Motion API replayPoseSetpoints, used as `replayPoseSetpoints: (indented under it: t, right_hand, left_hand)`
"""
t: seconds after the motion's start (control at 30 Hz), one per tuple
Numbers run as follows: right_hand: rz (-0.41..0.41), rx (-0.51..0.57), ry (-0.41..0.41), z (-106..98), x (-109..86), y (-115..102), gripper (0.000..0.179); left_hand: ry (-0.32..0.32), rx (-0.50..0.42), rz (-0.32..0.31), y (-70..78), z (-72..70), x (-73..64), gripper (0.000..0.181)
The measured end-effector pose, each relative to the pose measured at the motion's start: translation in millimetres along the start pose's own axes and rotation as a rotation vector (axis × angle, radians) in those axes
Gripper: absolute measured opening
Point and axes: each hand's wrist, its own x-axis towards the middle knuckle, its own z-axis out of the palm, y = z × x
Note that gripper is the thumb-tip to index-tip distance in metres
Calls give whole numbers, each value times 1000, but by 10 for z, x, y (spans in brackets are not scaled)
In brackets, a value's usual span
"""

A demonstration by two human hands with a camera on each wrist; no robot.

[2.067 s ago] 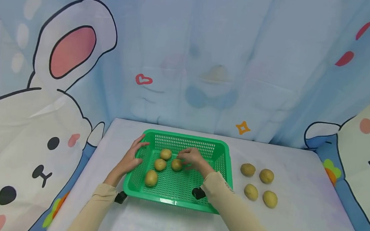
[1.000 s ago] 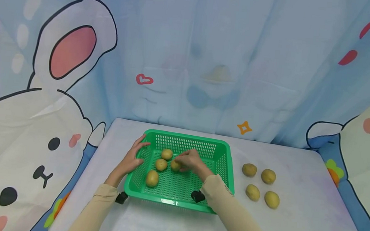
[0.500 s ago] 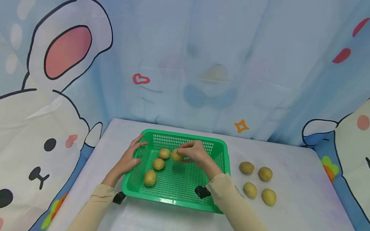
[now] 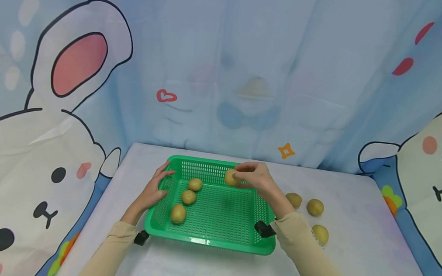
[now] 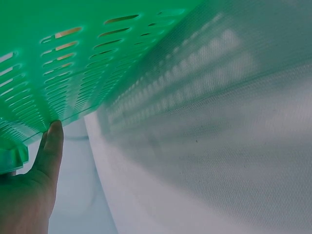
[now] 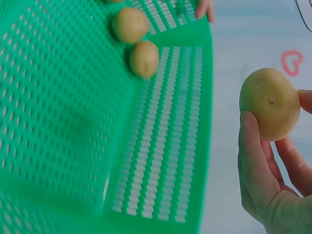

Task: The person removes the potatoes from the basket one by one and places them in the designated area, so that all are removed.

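My right hand (image 4: 255, 176) pinches a round yellow potato (image 6: 269, 103) between thumb and fingertips, raised over the back right part of the green plastic basket (image 4: 211, 244). In the right wrist view the potato shows at the right, beyond the basket's edge. My left hand (image 4: 154, 192) grips the basket's left rim, with thumb and a finger over the edge; in the left wrist view a finger (image 5: 52, 146) lies along the outer wall. Inside the basket, toward its left side, lie three potatoes: a larger front one (image 4: 178, 213), a middle one (image 4: 188, 197) and a back one (image 4: 195, 184).
Right of the basket, on the white-covered table (image 4: 354, 237), lie more potatoes: one at the back (image 4: 293, 200), one beside it (image 4: 315, 207) and one nearer (image 4: 320, 235), partly behind my right sleeve (image 4: 298, 245). A blue cartoon-print curtain (image 4: 227, 68) hangs behind the table.
The right hand took hold of the potato inside the basket, lifted it and moved it right and back. The right sleeve now hides one table potato. The left hand kept its place.
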Motion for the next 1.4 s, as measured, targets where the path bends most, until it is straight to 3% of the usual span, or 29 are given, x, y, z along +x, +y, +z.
replayPoseSetpoints:
  t: [0.2, 0.43, 0.57, 0.7, 0.87, 1.03, 1.17, 1.33, 1.4]
  right_hand:
    - [-21, -25, 58, -402, -162, 30, 39]
    - [18, -115, 169, -957, -408, 201, 50]
    - [81, -174, 225, -1236, -558, 388, 55]
    - [118, -159, 246, -1446, -697, 619, 57]
    - [143, -137, 275, -1662, -866, 941, 60]
    - [201, -154, 370, -1881, -1053, 1312, 62]
    - [270, -56, 467, -2051, -1195, 1581, 56]
    - [288, 225, 551, -2228, -1351, 1800, 6]
    - [292, 266, 569, -2267, -1391, 1857, 13]
  left_hand:
    - [11, 29, -4, 43, 17, -18, 71]
    - [9, -9, 6, 349, -16, -61, 68]
    - [7, 37, 12, 226, -2, -42, 68]
    - [10, 29, 7, 73, 2, -23, 71]
    - [8, -11, 4, 27, 3, -17, 72]
    - [7, -18, 5, 1, 20, -10, 72]
    - [11, -12, 0, 2, 24, -18, 72]
    - [12, -13, -13, 39, 13, -23, 72]
    - [10, -8, -14, 62, 11, -23, 72]
